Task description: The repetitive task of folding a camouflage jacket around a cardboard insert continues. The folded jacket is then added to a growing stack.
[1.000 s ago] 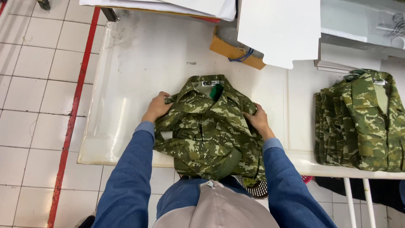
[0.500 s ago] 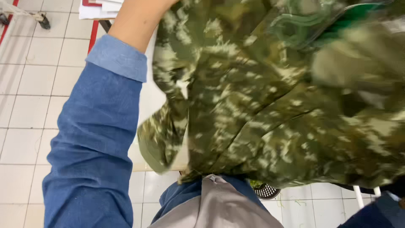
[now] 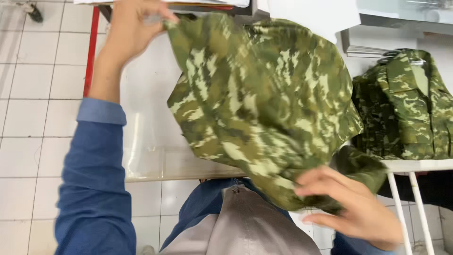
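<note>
Left hand (image 3: 130,30) is up high, fingers pinched on the top edge of the camouflage jacket (image 3: 264,108). Right hand (image 3: 356,208) is low by the person's waist, fingers curled around the jacket's lower hem. The jacket hangs spread between both hands, lifted off the white table (image 3: 151,137) and tilted across it. A stack of folded camouflage jackets (image 3: 406,108) sits on the table to the right, just beside the held one. White tiled floor (image 3: 33,85) on the left.

Bright even light, slight motion blur
</note>
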